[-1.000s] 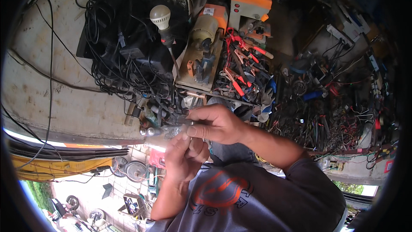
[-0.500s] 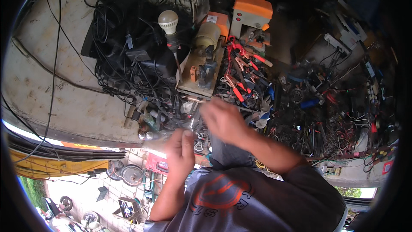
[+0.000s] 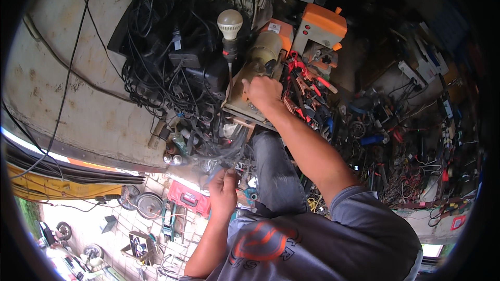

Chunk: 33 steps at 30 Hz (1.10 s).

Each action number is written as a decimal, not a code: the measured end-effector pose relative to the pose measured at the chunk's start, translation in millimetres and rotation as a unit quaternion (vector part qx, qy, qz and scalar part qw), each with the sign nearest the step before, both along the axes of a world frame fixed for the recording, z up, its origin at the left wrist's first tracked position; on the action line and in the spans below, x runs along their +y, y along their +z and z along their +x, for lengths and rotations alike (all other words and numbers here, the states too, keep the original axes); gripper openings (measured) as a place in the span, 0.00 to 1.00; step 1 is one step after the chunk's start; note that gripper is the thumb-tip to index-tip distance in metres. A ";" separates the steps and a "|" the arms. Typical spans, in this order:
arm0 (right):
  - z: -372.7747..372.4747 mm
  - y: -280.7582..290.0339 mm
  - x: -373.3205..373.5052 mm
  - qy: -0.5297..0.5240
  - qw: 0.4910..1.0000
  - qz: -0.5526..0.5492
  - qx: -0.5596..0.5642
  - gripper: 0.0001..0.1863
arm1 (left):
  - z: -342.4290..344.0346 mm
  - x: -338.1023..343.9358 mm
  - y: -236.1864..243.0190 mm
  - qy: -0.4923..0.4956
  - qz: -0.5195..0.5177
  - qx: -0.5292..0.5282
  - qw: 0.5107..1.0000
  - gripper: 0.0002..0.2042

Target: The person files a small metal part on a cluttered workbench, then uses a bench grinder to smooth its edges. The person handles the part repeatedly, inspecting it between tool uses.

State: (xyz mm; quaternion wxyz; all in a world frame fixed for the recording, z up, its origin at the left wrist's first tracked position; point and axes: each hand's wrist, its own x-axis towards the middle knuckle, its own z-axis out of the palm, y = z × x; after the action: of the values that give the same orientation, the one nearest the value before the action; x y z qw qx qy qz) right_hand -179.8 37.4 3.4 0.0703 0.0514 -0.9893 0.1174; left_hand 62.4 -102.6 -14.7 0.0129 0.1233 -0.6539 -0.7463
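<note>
My right hand (image 3: 264, 92) is over the flat base (image 3: 237, 105) of a small bench machine. The machine's beige cylindrical housing (image 3: 265, 47) stands just beyond my knuckles. My fingers are curled down beside a small orange part of the machine, and what they grip is hidden beneath the hand. My left hand (image 3: 224, 188) hangs lower and nearer my body, closed with its thumb on top. A blurred bluish-grey shape shows at its fingers, too unclear to name. My bent knee in grey trousers (image 3: 278, 174) lies between the two arms.
A light bulb (image 3: 229, 23) stands upright left of the machine, beside tangled black cables (image 3: 156, 47). Red-handled clamps (image 3: 312, 80) lie on the right, below an orange-topped machine (image 3: 324, 23). Loose wires and tools crowd the far right. A red case (image 3: 190, 198) sits lower left.
My right hand has moved up and away from my left hand, onto the machine's base. My left hand has dropped slightly lower and stays closed. The whole view has shifted a little.
</note>
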 end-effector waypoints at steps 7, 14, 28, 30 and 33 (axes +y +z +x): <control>-39.2 -7.8 36.8 0.416 0.891 0.057 0.175 0.14 | 10.1 -3.7 0.5 0.014 -0.016 -0.001 1.000 0.17; 61.7 -42.5 32.3 -0.009 0.961 -0.224 0.162 0.16 | 56.3 -39.5 -22.2 0.088 -0.018 -0.057 0.994 0.15; 96.5 -87.7 -68.6 0.077 0.916 -0.392 -0.022 0.14 | 183.2 -70.0 -73.3 0.139 -0.064 -0.160 0.975 0.16; 130.0 -71.4 -78.2 0.199 0.824 -0.467 -0.251 0.14 | 190.4 -70.5 -83.5 0.149 -0.105 -0.165 0.969 0.15; 184.3 -51.8 -82.2 0.304 0.818 -0.372 -0.316 0.15 | 194.9 -68.9 -97.2 0.157 -0.113 -0.161 0.968 0.17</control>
State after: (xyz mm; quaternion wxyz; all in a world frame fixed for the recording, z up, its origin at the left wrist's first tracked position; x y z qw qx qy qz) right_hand 4.5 -44.8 -48.4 -0.2715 0.2799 -0.7722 0.5016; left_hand 257.3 -171.5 -112.0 0.0384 0.3411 -0.6995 -0.6268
